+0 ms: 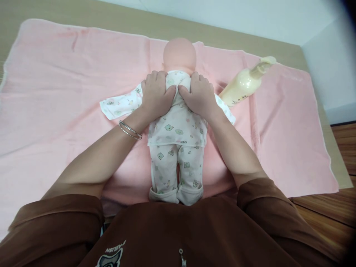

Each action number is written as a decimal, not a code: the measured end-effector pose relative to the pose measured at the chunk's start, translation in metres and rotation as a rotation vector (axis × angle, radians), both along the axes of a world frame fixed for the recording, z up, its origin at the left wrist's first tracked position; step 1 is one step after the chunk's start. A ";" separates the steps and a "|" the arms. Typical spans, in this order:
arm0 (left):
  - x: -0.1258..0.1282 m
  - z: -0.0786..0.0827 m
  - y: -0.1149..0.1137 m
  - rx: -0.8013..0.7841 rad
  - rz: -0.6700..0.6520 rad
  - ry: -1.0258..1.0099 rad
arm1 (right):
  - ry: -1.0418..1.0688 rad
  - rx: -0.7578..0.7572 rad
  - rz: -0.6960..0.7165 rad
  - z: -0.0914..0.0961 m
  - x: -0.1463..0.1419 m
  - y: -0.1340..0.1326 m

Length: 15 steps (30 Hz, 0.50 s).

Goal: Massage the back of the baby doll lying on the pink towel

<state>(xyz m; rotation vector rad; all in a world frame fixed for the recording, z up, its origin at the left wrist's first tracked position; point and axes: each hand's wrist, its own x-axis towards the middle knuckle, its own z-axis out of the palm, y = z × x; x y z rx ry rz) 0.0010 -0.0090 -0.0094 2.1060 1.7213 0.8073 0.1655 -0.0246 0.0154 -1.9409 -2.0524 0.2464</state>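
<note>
Pink blanket (55,85) on tabletop (83,15), pale wall (250,18) beyond — left hand (156,94), right hand (201,97) clasping doll (179,126).

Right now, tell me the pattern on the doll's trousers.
White trousers with small cartoon animal prints, some green; the head view shows them best.

Between the left hand (157,92) and right hand (200,94), the shirt (178,128) is matt cloth; just beyond them, the doll's head (179,55) looks like smooth plastic. Beneath both, the blanket (69,74) is matt cloth. Right of them, the bottle (241,87) is glossy plastic; by the left, bangles (130,131) are shiny metal.
</note>
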 end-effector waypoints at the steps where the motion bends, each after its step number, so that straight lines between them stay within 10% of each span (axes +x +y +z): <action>1: -0.001 -0.003 0.002 0.011 0.000 -0.025 | 0.003 0.003 0.001 -0.001 0.000 0.001; 15: -0.002 -0.003 0.005 -0.018 -0.045 -0.080 | -0.038 -0.005 -0.014 -0.003 0.000 0.001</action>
